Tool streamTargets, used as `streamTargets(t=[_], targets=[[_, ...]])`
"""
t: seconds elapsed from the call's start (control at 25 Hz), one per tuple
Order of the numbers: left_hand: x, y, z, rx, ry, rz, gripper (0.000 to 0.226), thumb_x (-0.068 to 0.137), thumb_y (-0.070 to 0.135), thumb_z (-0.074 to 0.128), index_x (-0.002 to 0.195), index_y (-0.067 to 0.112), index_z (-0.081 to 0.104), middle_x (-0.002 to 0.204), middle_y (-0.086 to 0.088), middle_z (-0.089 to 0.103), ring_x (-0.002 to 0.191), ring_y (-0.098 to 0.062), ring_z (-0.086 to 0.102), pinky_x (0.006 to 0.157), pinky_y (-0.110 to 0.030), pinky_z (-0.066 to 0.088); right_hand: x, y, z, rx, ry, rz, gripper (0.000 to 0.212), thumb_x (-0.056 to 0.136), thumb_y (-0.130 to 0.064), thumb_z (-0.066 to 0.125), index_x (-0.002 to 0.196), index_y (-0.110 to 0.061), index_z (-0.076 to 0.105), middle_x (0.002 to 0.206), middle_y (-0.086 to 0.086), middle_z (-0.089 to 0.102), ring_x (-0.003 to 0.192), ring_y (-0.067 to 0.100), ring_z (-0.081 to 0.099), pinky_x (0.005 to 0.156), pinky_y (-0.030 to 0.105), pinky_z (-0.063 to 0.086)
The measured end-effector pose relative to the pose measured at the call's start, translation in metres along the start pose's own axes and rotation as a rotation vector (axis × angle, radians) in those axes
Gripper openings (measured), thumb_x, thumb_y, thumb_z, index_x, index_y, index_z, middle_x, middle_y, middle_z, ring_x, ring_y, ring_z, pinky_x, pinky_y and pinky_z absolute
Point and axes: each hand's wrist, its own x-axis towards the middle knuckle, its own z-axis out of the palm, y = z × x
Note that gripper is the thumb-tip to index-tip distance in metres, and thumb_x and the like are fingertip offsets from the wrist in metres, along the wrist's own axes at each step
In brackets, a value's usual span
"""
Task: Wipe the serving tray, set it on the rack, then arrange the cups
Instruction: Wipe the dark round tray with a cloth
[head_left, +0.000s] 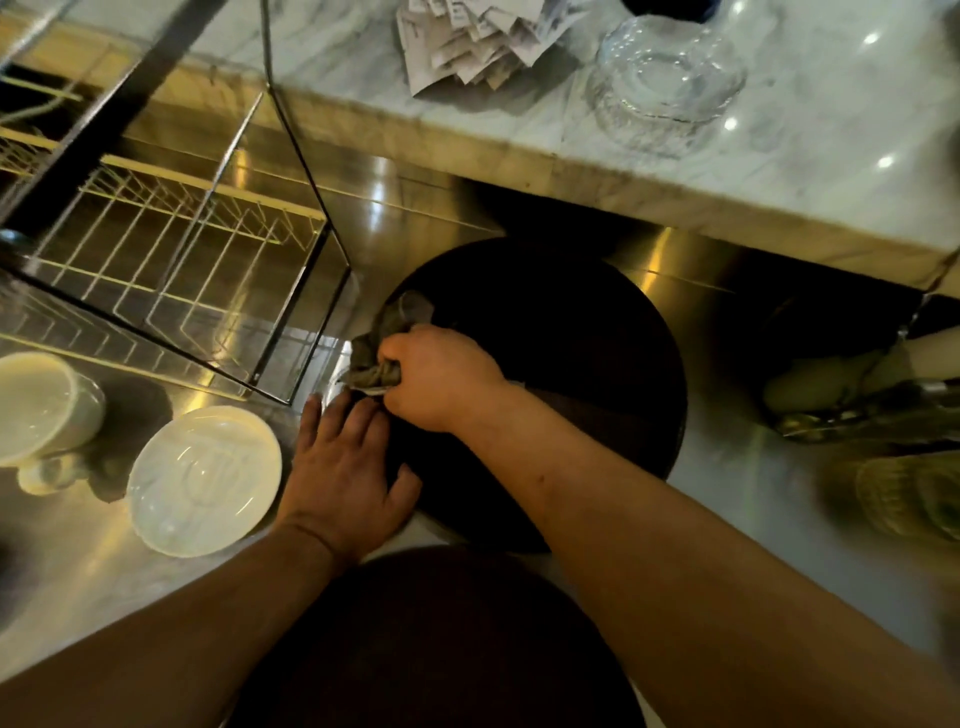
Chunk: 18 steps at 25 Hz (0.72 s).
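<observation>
A round dark serving tray (571, 353) lies flat on the steel counter in the middle of the view. My right hand (441, 379) is shut on a crumpled grey-green cloth (387, 343) and presses it onto the tray's left part. My left hand (343, 462) lies flat with spread fingers on the tray's near-left rim. A wire dish rack (171, 260) with a dark frame stands to the left of the tray. A white cup (41, 405) sits at the far left edge, beside a white saucer (205, 480).
A marble ledge (779, 171) runs above the counter and carries folded paper napkins (467, 41) and stacked clear glass dishes (670, 78). Glassware and a dim container (893, 483) stand at the right. The steel counter (78, 561) reflects light.
</observation>
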Motion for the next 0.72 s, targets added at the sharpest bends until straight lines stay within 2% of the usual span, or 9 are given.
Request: streamTargets(t=[0.08, 0.16, 0.24, 0.32, 0.4, 0.48, 0.6, 0.72], targets=[[0.000, 0.000, 0.001, -0.006, 0.009, -0.009, 0.067, 0.081, 0.050, 0.045, 0.132, 0.007, 0.055, 0.135, -0.017, 0.059, 0.138, -0.039, 0.040, 0.120, -0.066, 0.025, -0.019, 0.007, -0.001, 0.034, 0.136, 0.049, 0.033, 0.080, -0.027, 0.067, 0.113, -0.027, 0.064, 0.110, 0.008, 0.057, 0.096, 0.032, 0.060, 0.072, 0.033, 0.047], [-0.001, 0.001, 0.001, -0.034, 0.013, -0.015, 0.072, 0.081, 0.050, 0.044, 0.138, 0.008, 0.054, 0.143, -0.016, 0.057, 0.143, -0.038, 0.037, 0.123, -0.063, 0.020, -0.052, 0.026, -0.013, 0.207, 0.382, 0.159, 0.036, 0.079, -0.027, 0.069, 0.114, -0.028, 0.062, 0.109, 0.005, 0.056, 0.091, 0.027, 0.060, 0.073, 0.033, 0.050], [-0.002, 0.001, -0.001, -0.058, -0.002, -0.025, 0.076, 0.081, 0.051, 0.043, 0.146, 0.011, 0.050, 0.153, -0.012, 0.050, 0.148, -0.036, 0.032, 0.125, -0.060, 0.016, -0.095, 0.050, -0.026, 0.389, 0.588, 0.273, 0.035, 0.076, -0.029, 0.068, 0.110, -0.033, 0.059, 0.107, -0.002, 0.054, 0.088, 0.017, 0.059, 0.073, 0.032, 0.052], [-0.002, 0.004, -0.003, -0.077, -0.012, -0.036, 0.078, 0.081, 0.050, 0.041, 0.148, 0.012, 0.048, 0.157, -0.011, 0.047, 0.150, -0.035, 0.030, 0.126, -0.059, 0.013, -0.145, 0.069, -0.034, 0.424, 0.705, 0.373, 0.034, 0.074, -0.028, 0.065, 0.106, -0.037, 0.057, 0.106, -0.008, 0.051, 0.086, 0.004, 0.055, 0.070, 0.028, 0.051], [-0.002, 0.005, -0.005, -0.075, -0.022, -0.044, 0.078, 0.082, 0.050, 0.040, 0.149, 0.011, 0.047, 0.158, -0.012, 0.045, 0.150, -0.036, 0.029, 0.127, -0.058, 0.012, -0.189, 0.083, -0.035, 0.414, 0.765, 0.454, 0.034, 0.074, -0.025, 0.064, 0.105, -0.039, 0.057, 0.104, -0.012, 0.048, 0.086, -0.002, 0.052, 0.068, 0.024, 0.049], [-0.001, 0.005, -0.006, -0.077, -0.032, -0.047, 0.079, 0.082, 0.051, 0.040, 0.150, 0.012, 0.046, 0.159, -0.012, 0.044, 0.151, -0.036, 0.028, 0.127, -0.057, 0.010, -0.227, 0.096, -0.032, 0.364, 0.808, 0.527, 0.035, 0.076, -0.021, 0.064, 0.107, -0.035, 0.058, 0.106, -0.009, 0.048, 0.088, -0.009, 0.049, 0.068, 0.022, 0.046], [-0.003, 0.005, -0.007, -0.077, -0.038, -0.045, 0.079, 0.083, 0.052, 0.039, 0.151, 0.012, 0.045, 0.159, -0.012, 0.043, 0.151, -0.036, 0.028, 0.126, -0.057, 0.010, -0.275, 0.113, -0.028, 0.289, 0.861, 0.648, 0.039, 0.075, -0.013, 0.066, 0.111, -0.029, 0.060, 0.113, -0.002, 0.051, 0.090, 0.002, 0.048, 0.076, 0.025, 0.048], [-0.004, 0.005, -0.007, -0.084, -0.047, -0.039, 0.079, 0.085, 0.052, 0.038, 0.152, 0.012, 0.043, 0.160, -0.012, 0.042, 0.151, -0.036, 0.027, 0.126, -0.058, 0.011, -0.310, 0.123, -0.017, 0.174, 0.905, 0.736, 0.046, 0.075, -0.014, 0.071, 0.115, -0.032, 0.057, 0.115, -0.004, 0.047, 0.094, 0.010, 0.048, 0.071, 0.022, 0.042]])
